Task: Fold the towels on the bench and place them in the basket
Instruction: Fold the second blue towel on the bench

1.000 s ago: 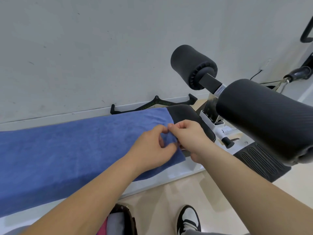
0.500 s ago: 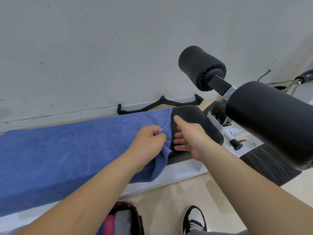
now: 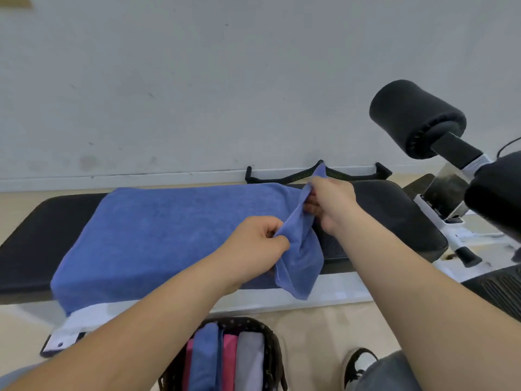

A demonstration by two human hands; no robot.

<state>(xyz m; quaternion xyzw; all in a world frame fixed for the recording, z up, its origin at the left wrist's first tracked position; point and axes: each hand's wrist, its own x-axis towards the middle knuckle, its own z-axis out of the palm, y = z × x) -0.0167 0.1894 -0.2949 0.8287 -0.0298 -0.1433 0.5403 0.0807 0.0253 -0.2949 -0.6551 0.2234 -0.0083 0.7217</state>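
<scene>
Fingers [image 3: 269, 230] of left hand [image 3: 253, 244] and right hand [image 3: 331, 204] are pinched on the blue towel [image 3: 169, 232], raised off the bench [image 3: 394, 213] at its right end, seemingly for folding.

right hand [image 3: 332, 204] now pinches far corner of blue towel [image 3: 174, 230]; left hand [image 3: 256, 244] grips near corner; both lifted off the bench [image 3: 394, 218].

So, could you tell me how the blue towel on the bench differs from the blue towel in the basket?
The bench towel lies spread over the bench; the basket towel stands folded on edge in the basket. The left hand and right hand pinch the bench towel's right end; no hand holds the basket towel. Both are blue.
</scene>
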